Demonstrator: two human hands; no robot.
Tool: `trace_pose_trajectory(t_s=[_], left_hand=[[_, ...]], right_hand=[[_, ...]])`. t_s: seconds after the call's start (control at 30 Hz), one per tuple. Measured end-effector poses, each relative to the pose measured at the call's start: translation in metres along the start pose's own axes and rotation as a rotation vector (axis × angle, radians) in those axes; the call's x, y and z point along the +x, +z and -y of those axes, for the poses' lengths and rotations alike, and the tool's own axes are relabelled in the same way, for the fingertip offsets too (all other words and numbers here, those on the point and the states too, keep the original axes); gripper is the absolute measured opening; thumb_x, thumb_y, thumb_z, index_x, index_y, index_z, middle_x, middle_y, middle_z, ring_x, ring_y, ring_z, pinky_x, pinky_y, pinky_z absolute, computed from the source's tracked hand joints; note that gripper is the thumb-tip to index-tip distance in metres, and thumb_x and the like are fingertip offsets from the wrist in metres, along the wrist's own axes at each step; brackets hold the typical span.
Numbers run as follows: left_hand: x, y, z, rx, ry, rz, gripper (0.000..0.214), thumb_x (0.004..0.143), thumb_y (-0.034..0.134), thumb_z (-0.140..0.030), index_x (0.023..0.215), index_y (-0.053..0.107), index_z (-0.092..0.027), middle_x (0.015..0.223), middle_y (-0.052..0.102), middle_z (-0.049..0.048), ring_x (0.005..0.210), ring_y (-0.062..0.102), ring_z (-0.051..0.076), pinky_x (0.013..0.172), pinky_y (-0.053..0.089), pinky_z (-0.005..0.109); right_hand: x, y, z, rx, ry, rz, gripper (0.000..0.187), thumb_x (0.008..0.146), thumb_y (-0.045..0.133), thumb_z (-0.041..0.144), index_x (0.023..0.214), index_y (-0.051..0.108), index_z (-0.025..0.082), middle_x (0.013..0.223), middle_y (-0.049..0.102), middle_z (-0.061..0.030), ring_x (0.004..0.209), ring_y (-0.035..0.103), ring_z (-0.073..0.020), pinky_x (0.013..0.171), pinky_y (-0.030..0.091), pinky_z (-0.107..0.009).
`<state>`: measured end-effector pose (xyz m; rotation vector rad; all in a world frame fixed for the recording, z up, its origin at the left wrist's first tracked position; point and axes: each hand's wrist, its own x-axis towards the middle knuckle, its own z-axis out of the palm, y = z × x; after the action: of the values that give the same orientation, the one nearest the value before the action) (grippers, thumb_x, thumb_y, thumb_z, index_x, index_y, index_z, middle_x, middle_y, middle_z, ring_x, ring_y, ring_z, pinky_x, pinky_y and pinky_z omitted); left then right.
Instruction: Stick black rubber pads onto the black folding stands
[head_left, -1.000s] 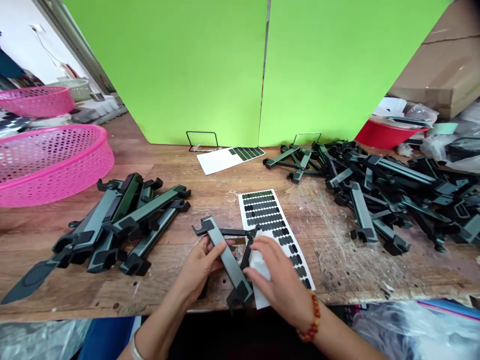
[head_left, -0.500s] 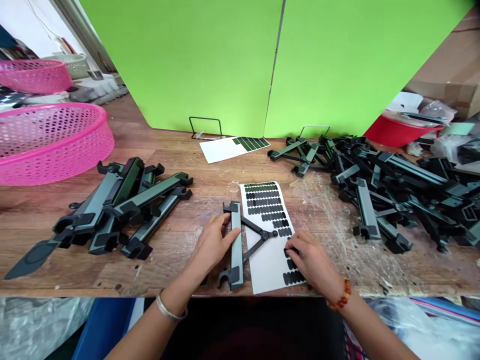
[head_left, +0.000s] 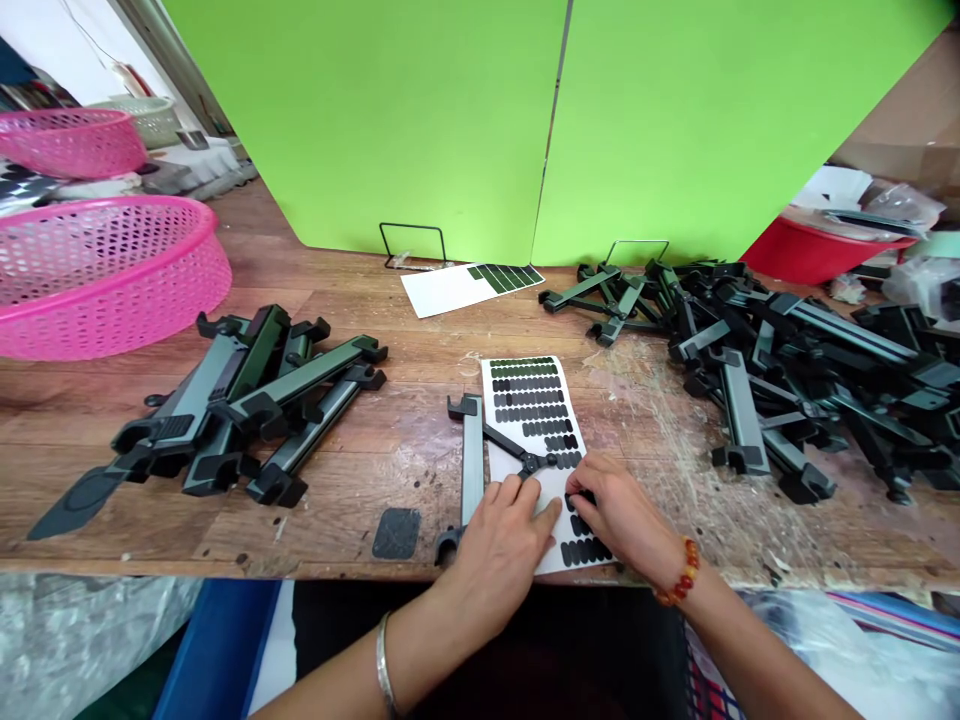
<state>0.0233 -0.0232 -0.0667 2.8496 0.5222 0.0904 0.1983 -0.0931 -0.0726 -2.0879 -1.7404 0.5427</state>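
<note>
Here at the lower centre, the white sheet (head_left: 551, 485) lies flat between the two hands, its long axis running away from the person, near end slanting to the right of the frame. The right hand (head_left: 622, 510) is at its right edge, thumb and forefinger drawn close together among the dark ovals (head_left: 585, 552), so it's clearly the nearer hand to them; whether the tips have met on one, I can't tell. Over on the lower left, the left hand (head_left: 499, 540) is palm down, loosely open, gripping nothing visible, fingers across the sheet's bare side and the lower part of the bracket (head_left: 472, 450). That bracket stretches lengthwise up the frame, just left of the sheet, its hinged arm (head_left: 510, 442) reaching over the paper.
</note>
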Motion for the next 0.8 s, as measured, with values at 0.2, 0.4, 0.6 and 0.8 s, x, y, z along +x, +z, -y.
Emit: trace_pose_trajectory(t_s=[0.2, 0.4, 0.6, 0.8], left_hand=[[0.0, -0.003, 0.002, 0.028, 0.01, 0.006, 0.037, 0.09, 0.056, -0.028, 0.126, 0.048, -0.025, 0.104, 0.051, 0.0056, 0.098, 0.046, 0.025, 0.082, 0.044, 0.041], [-0.001, -0.007, 0.003, -0.097, -0.063, -0.063, 0.016, 0.087, 0.059, -0.022, 0.103, 0.058, -0.022, 0.104, 0.051, 0.0049, 0.098, 0.046, 0.023, 0.084, 0.044, 0.037], [-0.002, -0.016, 0.021, -0.054, -0.263, -0.137, 0.024, 0.087, 0.055, -0.013, 0.11, 0.056, -0.018, 0.099, 0.057, 0.0064, 0.1, 0.047, 0.024, 0.088, 0.04, 0.042], [-0.021, -0.017, 0.03, -0.087, -0.188, -0.125, 0.018, 0.092, 0.047, -0.012, 0.099, 0.061, -0.02, 0.092, 0.059, 0.0043, 0.096, 0.048, 0.022, 0.089, 0.036, 0.041]], right_hand=[[-0.002, -0.009, 0.003, 0.056, 0.013, 0.019, 0.011, 0.076, 0.052, 0.01, 0.07, 0.052, 0.018, 0.077, 0.056, -0.0021, 0.076, 0.051, -0.0171, 0.071, 0.039, -0.029], [-0.002, -0.036, 0.013, 0.39, 0.116, 0.082, 0.007, 0.076, 0.051, 0.017, 0.069, 0.053, 0.019, 0.067, 0.054, 0.0019, 0.063, 0.048, -0.0125, 0.059, 0.037, -0.024], [0.028, -0.027, 0.023, 0.448, 0.143, 0.114, 0.006, 0.074, 0.052, 0.019, 0.068, 0.055, 0.018, 0.063, 0.053, 0.003, 0.057, 0.044, -0.0101, 0.052, 0.034, -0.022], [0.046, -0.013, 0.034, 0.374, 0.124, 0.17, 0.007, 0.071, 0.052, 0.017, 0.067, 0.058, 0.017, 0.062, 0.056, 0.0019, 0.057, 0.047, -0.0102, 0.053, 0.035, -0.021]])
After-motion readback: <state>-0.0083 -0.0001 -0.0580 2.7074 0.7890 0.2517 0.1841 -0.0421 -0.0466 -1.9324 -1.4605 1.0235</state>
